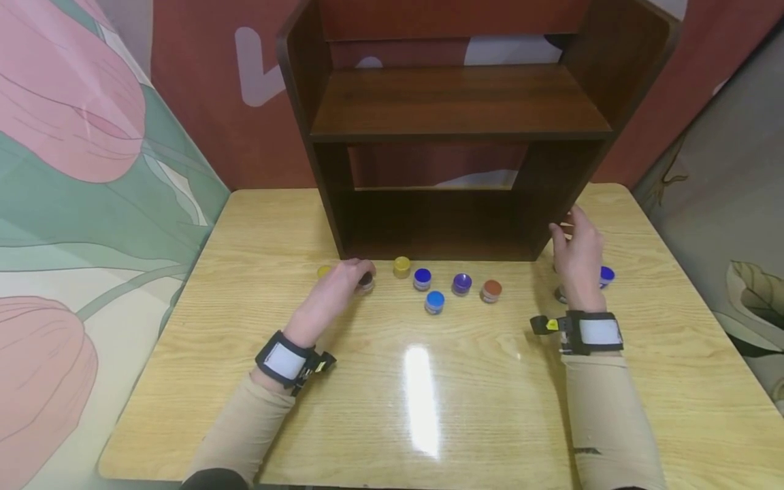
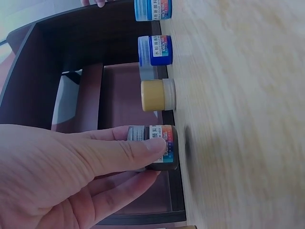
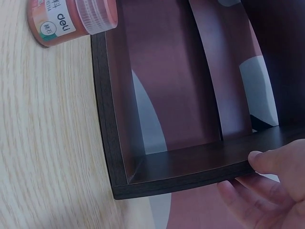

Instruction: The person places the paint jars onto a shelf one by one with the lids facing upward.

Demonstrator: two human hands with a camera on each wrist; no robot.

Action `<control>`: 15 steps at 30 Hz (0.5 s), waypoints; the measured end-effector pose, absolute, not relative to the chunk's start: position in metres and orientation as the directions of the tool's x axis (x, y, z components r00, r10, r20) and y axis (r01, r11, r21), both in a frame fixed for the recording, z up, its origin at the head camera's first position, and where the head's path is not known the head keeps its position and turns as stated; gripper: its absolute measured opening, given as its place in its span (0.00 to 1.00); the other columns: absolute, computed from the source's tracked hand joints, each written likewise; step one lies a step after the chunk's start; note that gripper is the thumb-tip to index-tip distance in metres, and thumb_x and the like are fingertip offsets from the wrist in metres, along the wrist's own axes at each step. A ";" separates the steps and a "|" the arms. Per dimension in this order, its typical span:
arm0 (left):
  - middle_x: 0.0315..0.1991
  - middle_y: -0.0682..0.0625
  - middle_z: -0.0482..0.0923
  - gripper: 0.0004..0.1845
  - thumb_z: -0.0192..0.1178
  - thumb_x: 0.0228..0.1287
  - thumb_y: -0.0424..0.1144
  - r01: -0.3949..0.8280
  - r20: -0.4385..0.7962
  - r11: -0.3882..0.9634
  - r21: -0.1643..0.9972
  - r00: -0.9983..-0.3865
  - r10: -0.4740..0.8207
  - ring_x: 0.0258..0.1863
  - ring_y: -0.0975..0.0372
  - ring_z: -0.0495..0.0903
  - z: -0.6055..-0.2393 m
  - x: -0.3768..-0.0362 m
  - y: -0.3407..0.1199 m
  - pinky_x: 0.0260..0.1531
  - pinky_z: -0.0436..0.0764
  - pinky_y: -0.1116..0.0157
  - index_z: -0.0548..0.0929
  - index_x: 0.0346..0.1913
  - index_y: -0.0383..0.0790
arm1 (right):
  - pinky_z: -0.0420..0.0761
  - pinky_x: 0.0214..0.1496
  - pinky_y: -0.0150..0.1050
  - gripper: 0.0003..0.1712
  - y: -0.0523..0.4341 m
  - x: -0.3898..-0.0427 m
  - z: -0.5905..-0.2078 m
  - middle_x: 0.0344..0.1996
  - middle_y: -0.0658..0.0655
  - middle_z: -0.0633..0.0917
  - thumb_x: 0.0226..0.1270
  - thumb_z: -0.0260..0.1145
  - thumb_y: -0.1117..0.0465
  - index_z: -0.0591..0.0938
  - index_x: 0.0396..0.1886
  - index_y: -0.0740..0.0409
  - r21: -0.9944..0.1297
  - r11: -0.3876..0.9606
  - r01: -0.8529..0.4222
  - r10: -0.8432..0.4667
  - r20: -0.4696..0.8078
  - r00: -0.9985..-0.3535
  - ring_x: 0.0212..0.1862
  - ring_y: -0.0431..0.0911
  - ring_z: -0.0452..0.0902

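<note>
A light wooden tabletop (image 1: 429,381) carries everything here, and on its far half stands a dark wooden shelf unit (image 1: 459,122) with an upper board and an open lower bay facing the person. Strung along the tabletop just in front of that bay is a loose row of small paint pots: a yellow-lidded pot (image 1: 401,267), a dark blue pot (image 1: 422,279), a lighter blue pot (image 1: 435,301) a little nearer, a purple pot (image 1: 462,284) and an orange-brown pot (image 1: 491,290), with another blue-lidded pot (image 1: 606,275) off to the right, partly behind the right hand. The left hand (image 1: 333,292) is down at the left end of the row, its fingers (image 2: 143,148) curled round a dark-lidded paint pot (image 2: 159,147), pinching it on its sides while it sits on the tabletop, just left of the yellow one. The right hand (image 1: 578,255) is at the right side panel of the shelf unit, thumb and fingers (image 3: 267,162) closed on the panel's front edge as if steadying it. By the look of it, the step in hand is the pick-up of the dark-lidded pot, with the shelf being braced. The next move would seem to call for a clean lift clear of the neighbouring yellow pot, then a carry towards the open bay just beyond, keeping the pot upright.
</note>
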State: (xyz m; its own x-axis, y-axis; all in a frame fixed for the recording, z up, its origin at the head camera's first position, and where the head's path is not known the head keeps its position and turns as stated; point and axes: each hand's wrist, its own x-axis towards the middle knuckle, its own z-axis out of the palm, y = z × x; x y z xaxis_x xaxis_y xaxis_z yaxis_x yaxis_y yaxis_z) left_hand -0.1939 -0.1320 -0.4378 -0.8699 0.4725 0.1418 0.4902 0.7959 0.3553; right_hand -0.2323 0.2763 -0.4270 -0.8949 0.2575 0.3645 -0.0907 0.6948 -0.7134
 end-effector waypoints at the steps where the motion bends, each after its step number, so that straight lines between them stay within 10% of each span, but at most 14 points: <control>1: 0.44 0.44 0.86 0.12 0.65 0.63 0.27 0.491 0.141 0.795 0.355 -0.869 0.474 0.44 0.57 0.84 -0.439 -0.194 -0.132 0.47 0.85 0.61 0.83 0.49 0.35 | 0.81 0.58 0.59 0.22 0.276 -0.232 -0.427 0.60 0.64 0.82 0.78 0.54 0.58 0.73 0.68 0.52 -0.713 0.695 -0.091 0.258 0.366 -0.894 0.58 0.61 0.80; 15: 0.35 0.48 0.83 0.12 0.60 0.61 0.19 0.514 0.135 0.790 0.335 -0.856 0.500 0.34 0.62 0.77 -0.444 -0.195 -0.131 0.37 0.82 0.65 0.84 0.41 0.38 | 0.81 0.58 0.59 0.22 0.277 -0.232 -0.426 0.60 0.64 0.81 0.77 0.55 0.58 0.73 0.68 0.52 -0.715 0.694 -0.084 0.259 0.357 -0.897 0.58 0.61 0.80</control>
State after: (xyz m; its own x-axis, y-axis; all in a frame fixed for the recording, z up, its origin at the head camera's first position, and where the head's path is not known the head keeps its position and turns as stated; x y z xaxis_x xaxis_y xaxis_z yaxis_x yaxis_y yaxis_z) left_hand -0.1952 -0.1308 -0.4437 -0.8555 0.4998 0.1350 0.5141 0.7895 0.3351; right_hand -0.2325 0.2768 -0.4263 -0.8974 0.2591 0.3572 -0.0841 0.6942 -0.7148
